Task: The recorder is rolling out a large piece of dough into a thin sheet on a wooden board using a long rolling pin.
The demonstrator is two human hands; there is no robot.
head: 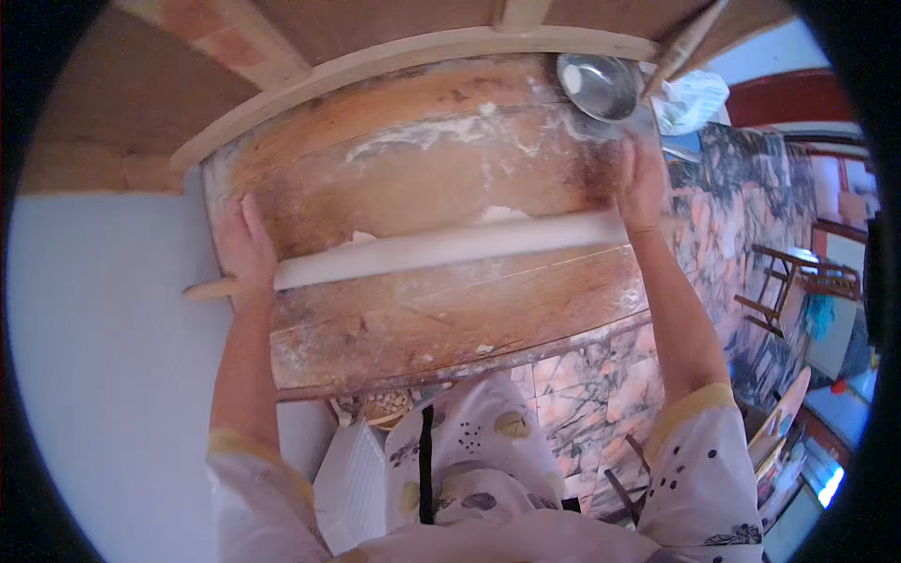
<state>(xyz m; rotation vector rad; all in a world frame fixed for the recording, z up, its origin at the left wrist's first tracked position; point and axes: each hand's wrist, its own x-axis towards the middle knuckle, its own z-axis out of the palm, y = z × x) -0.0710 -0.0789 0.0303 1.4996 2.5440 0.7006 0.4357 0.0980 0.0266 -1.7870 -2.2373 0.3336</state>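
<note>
A long wooden rolling pin lies across a floured wooden board, with pale dough wrapped round most of its length. Scraps of the dough's edge show just beyond the roll. My left hand rests over the pin near its left end, palm down, fingers stretched forward. At the dough's right end, my right hand lies with its fingers extended away from me; the pin's tip there is hidden or blurred. Neither hand shows fingers closed round the pin.
A metal bowl stands at the board's far right corner, beside a plastic bag. Wooden framing borders the far edge. A white wall is at the left. Below the near edge is a basket; a wooden chair stands at right.
</note>
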